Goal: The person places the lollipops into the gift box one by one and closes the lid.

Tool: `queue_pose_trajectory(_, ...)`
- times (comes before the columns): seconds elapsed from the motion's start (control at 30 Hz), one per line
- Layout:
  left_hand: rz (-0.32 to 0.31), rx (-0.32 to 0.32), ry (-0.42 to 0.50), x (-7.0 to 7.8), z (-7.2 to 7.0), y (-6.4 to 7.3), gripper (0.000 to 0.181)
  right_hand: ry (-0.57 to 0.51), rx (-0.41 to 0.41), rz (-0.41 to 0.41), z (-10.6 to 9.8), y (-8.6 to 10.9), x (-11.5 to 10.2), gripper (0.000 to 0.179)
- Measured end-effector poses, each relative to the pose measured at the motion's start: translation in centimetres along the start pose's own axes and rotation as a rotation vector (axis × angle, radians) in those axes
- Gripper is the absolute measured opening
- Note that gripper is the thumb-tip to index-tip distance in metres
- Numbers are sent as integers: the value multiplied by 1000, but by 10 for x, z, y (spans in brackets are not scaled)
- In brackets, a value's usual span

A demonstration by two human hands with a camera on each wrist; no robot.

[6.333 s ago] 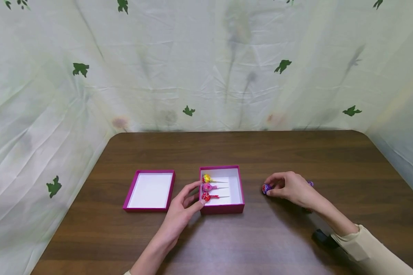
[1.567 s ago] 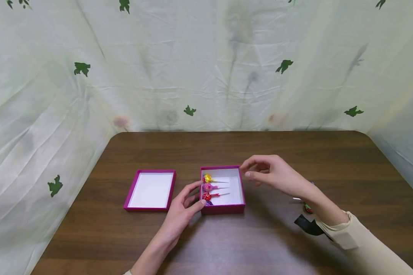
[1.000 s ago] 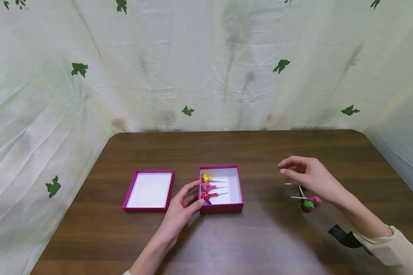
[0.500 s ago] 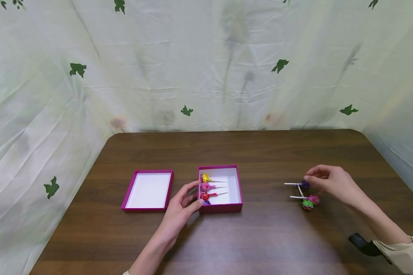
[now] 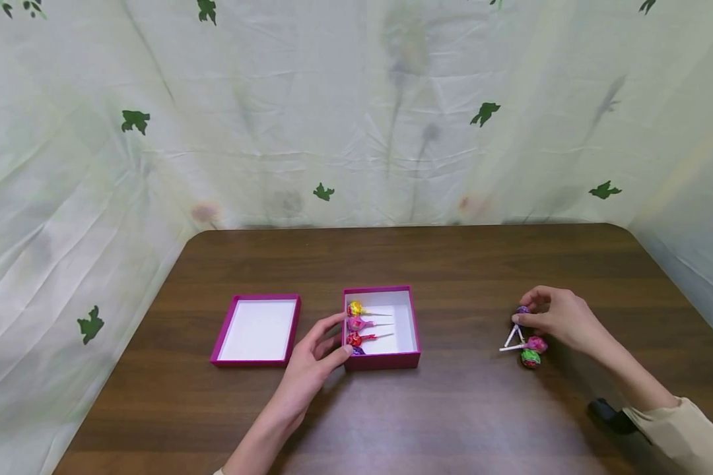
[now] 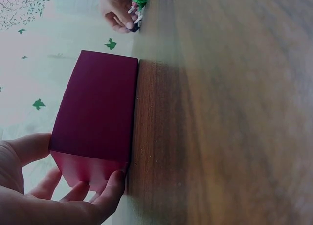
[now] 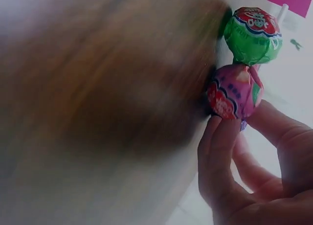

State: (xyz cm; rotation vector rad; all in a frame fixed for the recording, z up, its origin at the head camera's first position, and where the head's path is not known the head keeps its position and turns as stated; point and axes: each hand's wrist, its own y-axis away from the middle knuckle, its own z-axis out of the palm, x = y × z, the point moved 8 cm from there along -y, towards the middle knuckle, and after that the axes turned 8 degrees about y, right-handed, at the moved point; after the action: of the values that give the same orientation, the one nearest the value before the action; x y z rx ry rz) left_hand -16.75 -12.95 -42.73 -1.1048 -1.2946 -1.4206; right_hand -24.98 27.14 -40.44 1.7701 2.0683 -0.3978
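Note:
My left hand [image 5: 311, 366] grips the left side of the magenta box [image 5: 386, 361], its fingers bent against the end wall in the left wrist view. Inside, a yellow lollipop [image 5: 355, 308], a pink lollipop [image 5: 356, 324] and a red lollipop [image 5: 354, 339] lie in a column, sticks to the right. A purple lollipop [image 5: 358, 351] nearest me is mostly hidden by the front wall. On the right, my right hand [image 5: 561, 316] pinches another purple lollipop [image 5: 522, 309] by its head. Just nearer me lie a pink-wrapped lollipop [image 7: 234, 93] and a green lollipop [image 7: 254, 39], sticks crossing.
The box lid [image 5: 258, 330], white inside, lies upturned left of the box on the brown wooden table [image 5: 451, 264]. A black strap [image 5: 611, 417] sits by the right sleeve. A pale curtain [image 5: 356, 119] with green leaf shapes hangs behind the table.
The purple lollipop held earliest now lies in the box. My right hand has moved right from the box and pinched another purple one, whose stick has swung toward me. My left hand stays put.

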Motion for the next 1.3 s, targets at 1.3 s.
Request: queue_pose_trajectory(1.3,-15,-6,-4,1,-1,2,50,-279,-150,-163,29,-2,-45,29)
